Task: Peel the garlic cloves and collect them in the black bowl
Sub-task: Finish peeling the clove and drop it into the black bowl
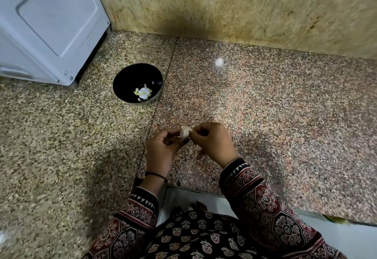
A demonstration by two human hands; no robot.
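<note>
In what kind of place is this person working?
Most likely a home kitchen: a speckled stone counter runs against a stone-clad wall, a white appliance stands on it at the far left, and a black bowl with peeled garlic sits nearby.

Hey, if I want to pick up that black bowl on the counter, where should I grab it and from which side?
Take the black bowl by its right rim, coming down from above: the white appliance stands close on its left. It stands upright with the garlic pieces low in the bottom, so a grip over the rim should clear them.
</note>
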